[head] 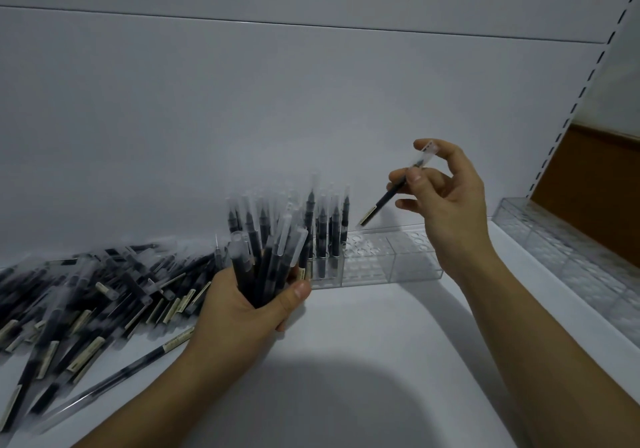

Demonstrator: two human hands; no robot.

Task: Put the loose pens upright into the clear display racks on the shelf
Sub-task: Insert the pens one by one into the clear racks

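Observation:
My left hand (pixel 249 312) grips a bundle of black pens (pixel 273 260) with clear caps, held upright above the white shelf. My right hand (pixel 446 201) pinches a single black pen (pixel 388 196) between thumb and fingers; it slants with its labelled end down-left, just above the clear display rack (pixel 381 260). The rack stands against the back wall. Its left part holds several upright pens (pixel 325 233), and the holes at its right show no pens. A big heap of loose pens (pixel 86 302) lies on the shelf at the left.
A second long clear rack (pixel 568 250) runs along the right side of the white shelf (pixel 363 361). A slotted upright (pixel 585 84) rises at the right, with a brown panel (pixel 588 184) beyond it. The grey back wall closes the far side.

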